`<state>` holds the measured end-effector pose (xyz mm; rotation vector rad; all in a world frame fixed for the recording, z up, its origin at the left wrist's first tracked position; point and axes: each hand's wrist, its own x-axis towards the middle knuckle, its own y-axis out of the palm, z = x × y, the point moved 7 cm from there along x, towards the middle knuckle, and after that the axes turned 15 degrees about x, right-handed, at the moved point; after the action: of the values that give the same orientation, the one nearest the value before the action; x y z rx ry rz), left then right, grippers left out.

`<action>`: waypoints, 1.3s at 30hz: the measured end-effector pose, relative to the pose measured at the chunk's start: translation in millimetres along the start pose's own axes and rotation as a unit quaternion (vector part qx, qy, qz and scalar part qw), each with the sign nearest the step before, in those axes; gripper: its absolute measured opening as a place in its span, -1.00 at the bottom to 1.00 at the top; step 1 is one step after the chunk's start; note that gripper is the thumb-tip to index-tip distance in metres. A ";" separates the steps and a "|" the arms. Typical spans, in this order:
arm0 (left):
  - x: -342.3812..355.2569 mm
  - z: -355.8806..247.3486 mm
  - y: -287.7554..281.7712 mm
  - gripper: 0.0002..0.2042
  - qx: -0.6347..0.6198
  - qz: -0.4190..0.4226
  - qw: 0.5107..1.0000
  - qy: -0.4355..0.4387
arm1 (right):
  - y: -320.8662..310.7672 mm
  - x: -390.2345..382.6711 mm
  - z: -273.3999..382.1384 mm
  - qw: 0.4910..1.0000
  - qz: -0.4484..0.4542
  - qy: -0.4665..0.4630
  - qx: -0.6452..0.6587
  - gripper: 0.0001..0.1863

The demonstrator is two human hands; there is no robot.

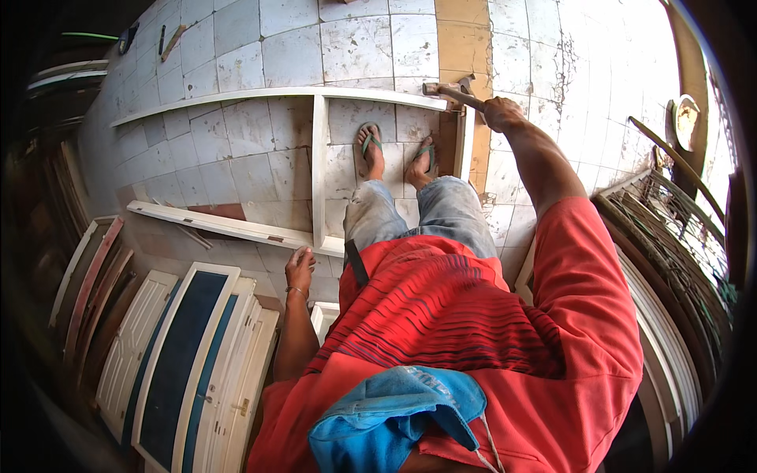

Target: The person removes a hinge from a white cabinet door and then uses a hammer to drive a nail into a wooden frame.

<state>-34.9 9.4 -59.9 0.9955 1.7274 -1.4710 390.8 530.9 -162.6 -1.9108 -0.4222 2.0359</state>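
Observation:
My right hand (501,113) grips a hammer (459,97) by its handle; the head is over the top rail at the right end of a white wooden frame (319,158), which lies around my sandalled feet. A short upright piece (465,146) forms that end. The long lower rail (213,219) runs off at a slant to the left. My left hand (300,266) hangs beside my hip near this rail, its fingers loosely bent and apart, holding nothing that I can see.
Doors and panels (185,355) are stacked at lower left, with curved boards (91,292) beside them. Along the right side lie long strips and tangled rods (662,236). A few small loose items (173,43) sit on the tiled floor (280,55) at top left.

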 end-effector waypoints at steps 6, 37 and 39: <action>-3.2 -17.9 3.2 -0.53 -0.025 -0.026 0.999 0.010 | 21.9 9.2 -18.7 1.000 -0.007 0.016 0.011 -0.49; 111.4 -318.5 95.7 -0.48 0.238 0.144 0.915 0.294 | 96.8 64.3 168.8 0.363 -0.051 0.016 0.930 -0.55; 103.4 -357.1 133.9 -0.44 0.212 0.114 0.911 0.336 | 121.4 65.2 160.4 0.342 -0.059 0.011 0.938 -0.52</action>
<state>28.3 386.9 -158.2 2.0549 1.6592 -1.4718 223.6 448.6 -262.6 -0.1734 1.2788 0.8059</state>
